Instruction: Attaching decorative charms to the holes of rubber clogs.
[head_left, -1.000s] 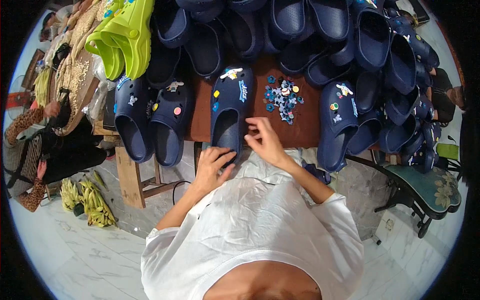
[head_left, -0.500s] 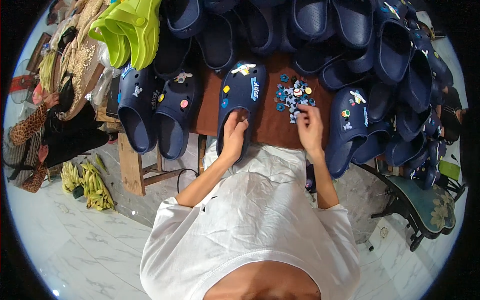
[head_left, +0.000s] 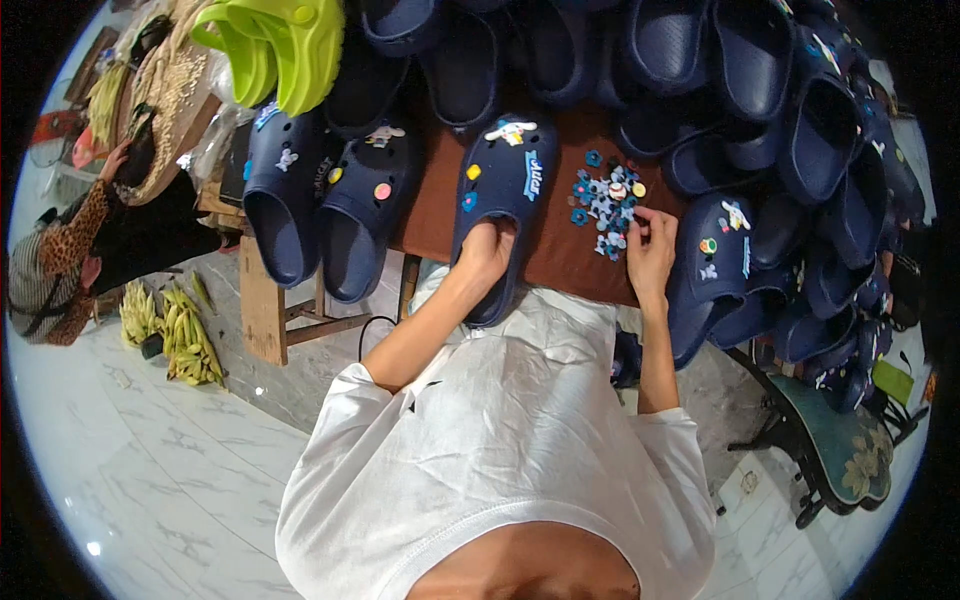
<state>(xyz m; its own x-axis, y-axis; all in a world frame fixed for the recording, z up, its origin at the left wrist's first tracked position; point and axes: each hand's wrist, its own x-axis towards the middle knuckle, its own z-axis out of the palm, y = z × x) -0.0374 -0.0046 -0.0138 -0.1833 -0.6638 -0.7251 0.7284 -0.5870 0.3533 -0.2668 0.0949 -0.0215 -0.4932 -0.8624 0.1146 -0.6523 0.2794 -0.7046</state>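
A navy clog (head_left: 508, 180) lies toe-away at the front edge of the brown-covered table, with a white character charm, a yellow charm, a blue flower charm and a blue lettered charm on its upper. My left hand (head_left: 485, 252) reaches into its foot opening and holds it; the fingertips are hidden inside. To the right, a small heap of shoe charms (head_left: 612, 200) in blue, white and yellow lies on the cloth. Beside the heap's right edge is my right hand (head_left: 652, 255), its fingers curled toward the thumb; whatever is between them is too small to make out.
Two decorated navy clogs (head_left: 350, 220) stand at left, lime-green clogs (head_left: 285, 50) above them. Another decorated clog (head_left: 708, 265) sits right of my right hand. Plain navy clogs (head_left: 670, 50) crowd the back. A chair (head_left: 830, 430) stands at right; another person (head_left: 85, 245) is at far left.
The whole view has shifted, with the table contents appearing farther right. My left hand sits deeper in the clog's opening. My right hand has drawn from the heap's lower part to its right edge.
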